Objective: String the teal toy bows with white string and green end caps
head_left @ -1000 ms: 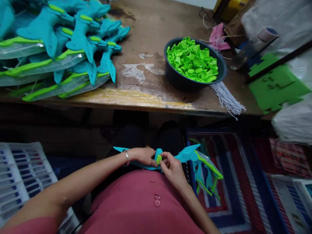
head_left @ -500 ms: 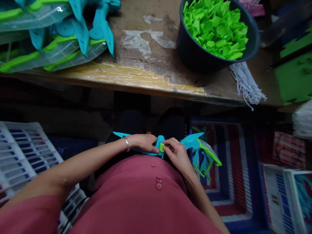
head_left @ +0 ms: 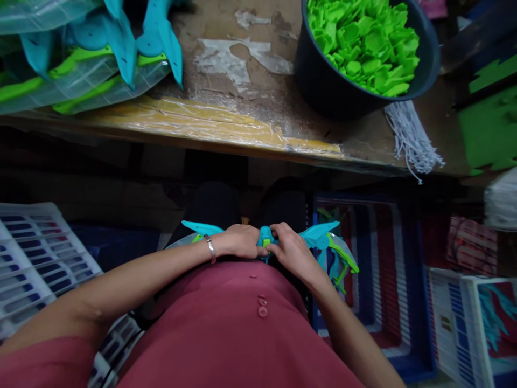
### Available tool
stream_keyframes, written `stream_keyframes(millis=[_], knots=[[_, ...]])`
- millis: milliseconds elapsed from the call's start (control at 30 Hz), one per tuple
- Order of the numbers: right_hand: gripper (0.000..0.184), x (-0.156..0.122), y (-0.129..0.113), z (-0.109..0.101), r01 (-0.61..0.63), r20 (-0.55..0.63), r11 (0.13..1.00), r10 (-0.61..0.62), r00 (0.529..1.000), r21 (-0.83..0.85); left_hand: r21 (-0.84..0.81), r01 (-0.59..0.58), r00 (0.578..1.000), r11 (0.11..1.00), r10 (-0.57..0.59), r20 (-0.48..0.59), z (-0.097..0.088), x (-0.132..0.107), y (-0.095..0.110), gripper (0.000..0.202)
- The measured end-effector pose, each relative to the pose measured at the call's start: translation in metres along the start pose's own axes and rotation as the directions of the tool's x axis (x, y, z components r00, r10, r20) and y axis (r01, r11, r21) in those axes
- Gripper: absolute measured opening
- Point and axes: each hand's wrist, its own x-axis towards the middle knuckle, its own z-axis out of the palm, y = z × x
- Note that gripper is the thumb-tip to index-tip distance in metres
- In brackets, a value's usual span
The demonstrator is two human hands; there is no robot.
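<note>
Across my lap lies a turquoise winged plastic toy (head_left: 317, 233), its pointed wings reaching out past both hands. Parts edged in green with clear film hang from it. In the middle of its body sits a small green plastic piece (head_left: 266, 243). My left hand (head_left: 242, 240), with a metal bracelet at the wrist, is closed over the toy's left side, thumb beside the green piece. From the right, my right hand (head_left: 291, 249) grips the body, its thumb and fingers around the centre by the green piece. The palms hide much of the toy.
On the wooden table (head_left: 258, 116) ahead stand a dark tub (head_left: 323, 89) full of green pieces, a bundle of white cords (head_left: 412, 140) and stacked turquoise winged toys (head_left: 121, 48). White crates (head_left: 36, 258) are at left; a blue crate (head_left: 428, 302) is at right.
The right fingers, earlier pinching the green piece, have moved up around the toy's body. The green piece now looks lower or flatter in the centre. The view has shifted slightly.
</note>
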Motion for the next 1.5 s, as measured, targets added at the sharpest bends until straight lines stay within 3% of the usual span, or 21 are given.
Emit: stream_keyframes(millis=[167, 433, 533, 633, 700, 767, 867, 1000, 1167, 1500], knots=[[0.03, 0.023, 0.005, -0.012, 0.049, 0.155, 0.999, -0.046, 0.987, -0.02, 0.001, 0.02, 0.998, 1.0, -0.02, -0.053, 0.006, 0.002, 0.001, 0.058], [0.024, 0.039, 0.019, -0.01, 0.067, 0.174, 0.997, -0.073, 0.982, 0.044, 0.044, -0.028, 0.995, 0.999, 0.031, -0.09, 0.01, 0.009, -0.003, 0.057], [0.031, 0.049, 0.026, -0.013, 0.072, 0.21, 0.993, -0.089, 0.974, 0.09, 0.057, -0.038, 0.996, 0.998, 0.042, -0.077, 0.009, 0.009, -0.004, 0.056], [0.052, 0.045, 0.027, -0.012, 0.083, 0.215, 0.988, -0.11, 0.97, 0.132, 0.063, -0.064, 0.995, 0.996, 0.069, -0.071, 0.008, 0.006, -0.006, 0.058], [0.056, 0.034, 0.025, -0.009, 0.113, 0.179, 0.982, -0.139, 0.974, 0.148, 0.065, -0.08, 0.995, 0.995, 0.084, -0.062, 0.009, 0.004, -0.009, 0.059], [0.043, 0.02, 0.025, -0.004, 0.207, 0.09, 0.968, -0.221, 0.971, 0.143, 0.066, -0.094, 0.994, 0.993, 0.098, -0.049, 0.009, 0.003, -0.011, 0.058], [0.025, 0.002, 0.028, 0.003, 0.369, -0.048, 0.926, -0.366, 0.929, 0.081, 0.065, -0.121, 0.992, 0.99, 0.124, -0.031, 0.008, 0.005, -0.015, 0.056], [0.029, -0.007, 0.037, 0.008, 0.453, -0.078, 0.892, -0.45, 0.89, 0.018, 0.064, -0.133, 0.991, 0.989, 0.135, -0.02, 0.007, 0.006, -0.016, 0.054], [0.037, -0.009, 0.037, 0.013, 0.463, -0.125, 0.884, -0.468, 0.875, -0.068, 0.053, -0.118, 0.993, 0.992, 0.118, -0.013, 0.005, 0.005, -0.012, 0.055], [0.032, -0.011, 0.032, 0.025, 0.44, -0.173, 0.889, -0.456, 0.873, -0.123, 0.014, -0.096, 0.995, 0.995, 0.096, 0.04, 0.002, 0.003, -0.015, 0.055]])
